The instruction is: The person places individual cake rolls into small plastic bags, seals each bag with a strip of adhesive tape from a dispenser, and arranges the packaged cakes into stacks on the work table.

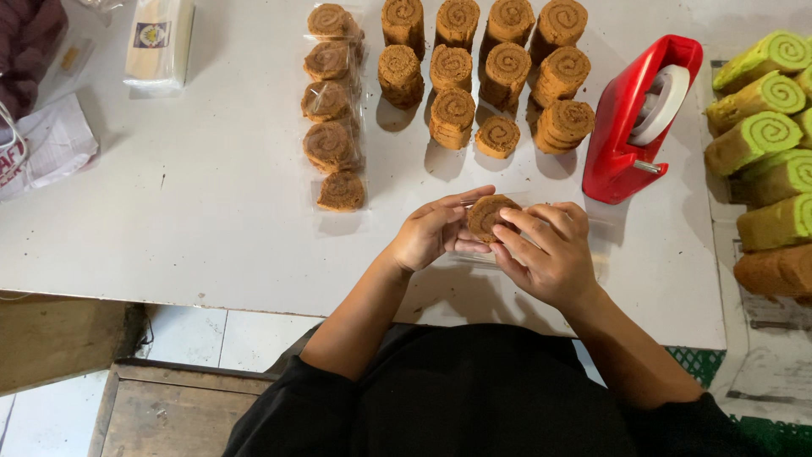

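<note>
My left hand (430, 233) and my right hand (548, 254) together hold one brown spiral cake slice (487, 213) just above the white table (211, 211). Fingers of both hands wrap its edges, and a clear plastic wrapper seems to lie around and under it. Beyond my hands stand several bare brown roll slices (482, 68) in stacks. To their left lies a column of wrapped brown slices (331, 106) in clear plastic.
A red tape dispenser (634, 127) stands right of the stacks. Green spiral roll cakes (761, 127) and a brown roll (774, 271) lie at the right edge. A cream packet (159, 38) and white bag (46, 144) sit far left. A wooden crate (169, 415) is below the table.
</note>
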